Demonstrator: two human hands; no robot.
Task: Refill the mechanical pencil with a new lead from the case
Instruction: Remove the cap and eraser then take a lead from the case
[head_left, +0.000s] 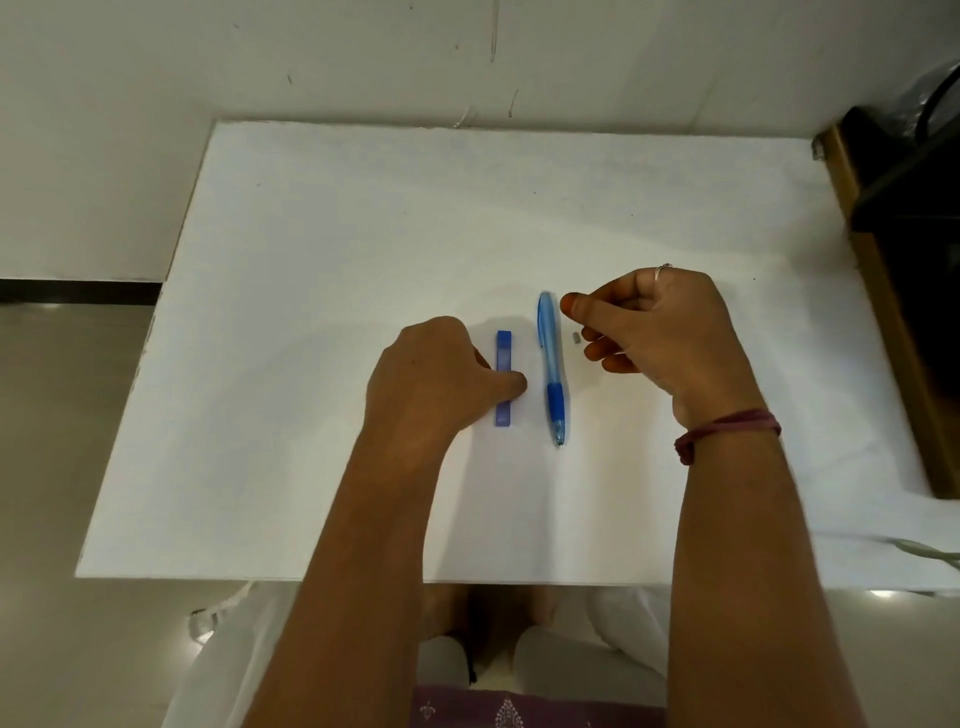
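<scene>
Blue lead case (503, 379) under left hand (431, 379), right hand (660, 332) curled beside pencil (551, 364)

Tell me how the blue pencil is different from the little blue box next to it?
The translucent blue mechanical pencil is longer and round, with a darker grip; the flat blue plastic lead case is shorter and rectangular. The left hand touches the case; the pencil lies untouched. Both are blue and lie side by side on the white table.

Bare forearms, a maroon thread bracelet (727, 427) at the right wrist, a silver ring (662, 269) on the right hand (670, 332).
</scene>
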